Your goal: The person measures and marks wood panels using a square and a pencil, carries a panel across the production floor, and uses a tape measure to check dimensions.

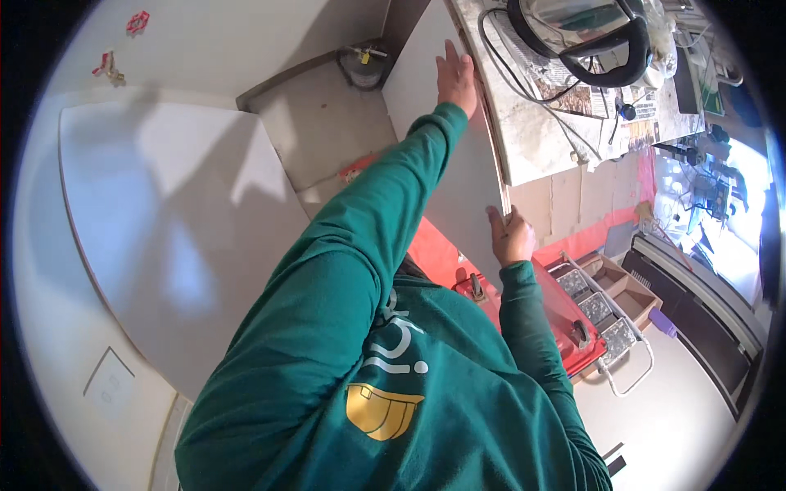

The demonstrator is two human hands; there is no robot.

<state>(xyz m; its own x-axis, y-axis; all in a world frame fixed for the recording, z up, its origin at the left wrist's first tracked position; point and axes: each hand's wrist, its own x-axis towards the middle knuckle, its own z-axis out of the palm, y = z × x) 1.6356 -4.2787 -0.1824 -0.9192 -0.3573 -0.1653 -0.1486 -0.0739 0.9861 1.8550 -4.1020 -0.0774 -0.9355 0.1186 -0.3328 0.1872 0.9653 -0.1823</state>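
Pale board (458, 180) stands just beside bench (524, 155) edge, long axis running away from me. Left hand (457, 82), fingers spread, lies farther along its face; my right hand (514, 239), closer in, pinches near edge.

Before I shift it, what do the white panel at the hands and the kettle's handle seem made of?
White panel: probably laminated board; smooth face, pale raw-looking edge. Kettle's handle: likely plastic, uniformly black with a soft sheen.
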